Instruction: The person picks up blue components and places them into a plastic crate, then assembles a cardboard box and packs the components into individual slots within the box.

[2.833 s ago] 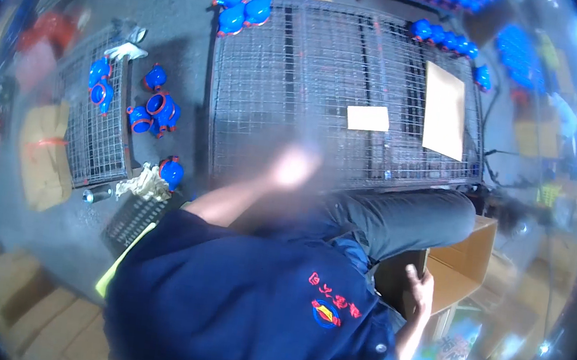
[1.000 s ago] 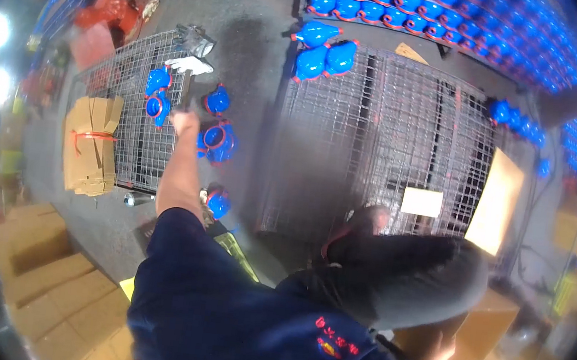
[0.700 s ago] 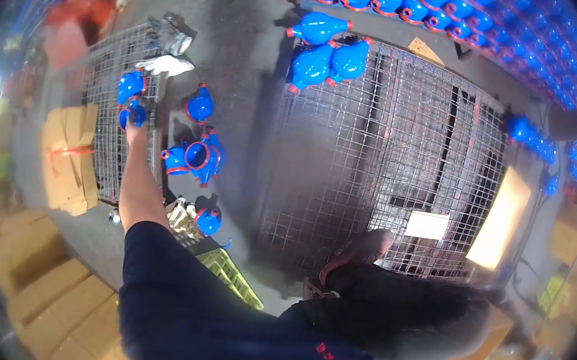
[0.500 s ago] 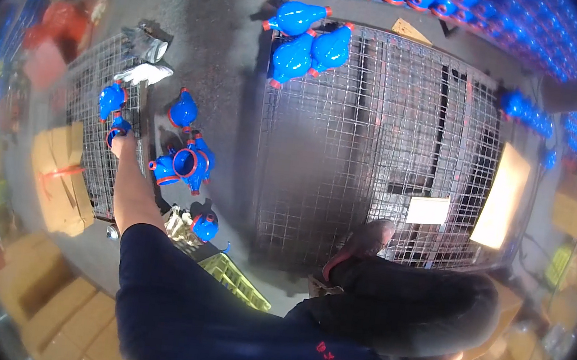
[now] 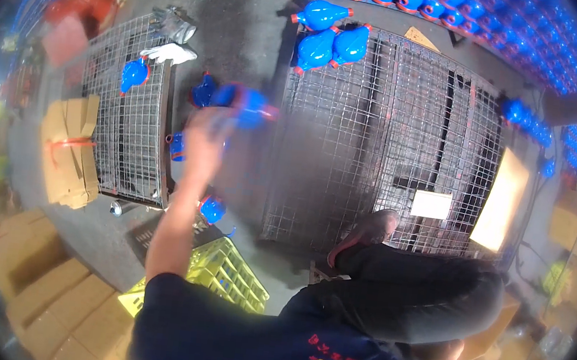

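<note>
My left hand [image 5: 209, 125], smeared by motion, carries a blue bulb-shaped casting [image 5: 241, 107] with red ends over the floor between two wire-mesh platforms. Below and beside that hand, more blue castings stand on the floor, partly hidden by my arm; one [image 5: 203, 91] shows just left of the held piece. Another blue casting [image 5: 134, 76] sits alone on the left mesh platform [image 5: 144, 107]. Three blue castings [image 5: 315, 49] lie together at the far left corner of the large mesh platform [image 5: 395, 121]. My right hand [image 5: 452, 351] is low beside my bent leg, its fingers mostly hidden.
Grey-and-white gloves [image 5: 170, 53] lie on the left platform's far end. A yellow crate [image 5: 228, 273] stands near me, with cardboard boxes [image 5: 62, 296] to its left. Rows of blue castings [image 5: 450, 13] fill the far right. My shoe [image 5: 368, 232] is by the large platform.
My left hand has lifted a blue casting off the left platform and swung it right, toward the large platform. The view has shifted slightly. My right hand stays by my leg.
</note>
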Demonstrator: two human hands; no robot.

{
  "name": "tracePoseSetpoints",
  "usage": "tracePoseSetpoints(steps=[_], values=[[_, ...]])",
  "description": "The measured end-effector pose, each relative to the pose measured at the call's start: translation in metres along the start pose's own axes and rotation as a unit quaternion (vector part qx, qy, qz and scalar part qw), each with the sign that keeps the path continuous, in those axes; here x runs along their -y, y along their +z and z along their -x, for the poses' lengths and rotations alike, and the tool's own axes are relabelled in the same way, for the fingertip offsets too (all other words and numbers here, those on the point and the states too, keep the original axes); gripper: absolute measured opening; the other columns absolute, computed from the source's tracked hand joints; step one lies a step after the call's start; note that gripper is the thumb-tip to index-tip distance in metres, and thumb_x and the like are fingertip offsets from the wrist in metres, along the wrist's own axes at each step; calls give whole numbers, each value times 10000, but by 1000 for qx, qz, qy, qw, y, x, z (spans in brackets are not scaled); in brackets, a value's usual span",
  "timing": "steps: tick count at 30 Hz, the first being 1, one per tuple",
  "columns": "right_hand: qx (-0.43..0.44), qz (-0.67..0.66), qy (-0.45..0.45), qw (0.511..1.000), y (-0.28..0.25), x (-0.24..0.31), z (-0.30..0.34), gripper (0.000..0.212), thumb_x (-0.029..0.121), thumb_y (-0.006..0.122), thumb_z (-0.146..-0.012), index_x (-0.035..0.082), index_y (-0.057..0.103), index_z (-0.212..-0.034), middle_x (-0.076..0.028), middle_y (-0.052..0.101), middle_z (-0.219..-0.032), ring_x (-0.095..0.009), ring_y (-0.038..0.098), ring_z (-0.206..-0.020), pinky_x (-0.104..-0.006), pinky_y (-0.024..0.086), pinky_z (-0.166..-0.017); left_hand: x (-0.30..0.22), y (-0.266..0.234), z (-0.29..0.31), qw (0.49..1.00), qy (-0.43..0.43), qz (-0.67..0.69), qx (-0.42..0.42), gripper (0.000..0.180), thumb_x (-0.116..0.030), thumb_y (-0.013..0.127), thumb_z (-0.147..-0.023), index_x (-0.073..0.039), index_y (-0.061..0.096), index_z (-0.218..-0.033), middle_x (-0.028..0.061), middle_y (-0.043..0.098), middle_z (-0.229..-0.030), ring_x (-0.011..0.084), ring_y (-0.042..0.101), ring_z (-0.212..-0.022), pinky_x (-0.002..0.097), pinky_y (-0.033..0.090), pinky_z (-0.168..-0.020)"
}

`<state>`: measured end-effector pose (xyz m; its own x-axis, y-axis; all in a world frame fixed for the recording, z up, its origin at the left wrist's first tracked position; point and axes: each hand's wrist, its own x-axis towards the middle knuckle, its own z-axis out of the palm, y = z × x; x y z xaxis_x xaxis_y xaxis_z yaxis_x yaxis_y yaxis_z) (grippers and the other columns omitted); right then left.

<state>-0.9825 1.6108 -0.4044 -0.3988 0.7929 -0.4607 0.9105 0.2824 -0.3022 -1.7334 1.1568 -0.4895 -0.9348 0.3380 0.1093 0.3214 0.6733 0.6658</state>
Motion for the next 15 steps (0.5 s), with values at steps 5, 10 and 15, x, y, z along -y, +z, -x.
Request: tracePoseSetpoints(steps=[5, 10, 15], values=[[-10, -28, 8, 1000, 6, 51, -12, 309, 241, 670, -830, -46, 619, -934, -131, 656, -773, -220, 604, -769, -386, 493, -739, -49, 155, 33, 973, 118, 118, 159, 213, -196, 692, -857, -61, 706, -1022, 93, 688, -1044, 248, 641, -983, 353, 509, -889], [-66, -3, 55, 996, 22, 83, 3, 512, 392, 649, -838, -72, 615, -1052, -210, 689, -943, -266, 621, -855, -421, 495, -808, -74, 254, 44, 926, 307, -63, 209, 156, -191, 664, -865, -183, 672, -1021, -24, 665, -1024, 171, 656, -905, 319, 575, -754], [-98, -65, 129, 985, 22, -25, 18, 444, 328, 593, -882, -41, 643, -1123, -230, 695, -1049, -316, 664, -943, -413, 513, -828, -22, 147, -51, 983, 106, 150, 11, 203, -167, 651, -873, -29, 681, -1019, 137, 660, -1017, 312, 639, -952, 395, 515, -843]])
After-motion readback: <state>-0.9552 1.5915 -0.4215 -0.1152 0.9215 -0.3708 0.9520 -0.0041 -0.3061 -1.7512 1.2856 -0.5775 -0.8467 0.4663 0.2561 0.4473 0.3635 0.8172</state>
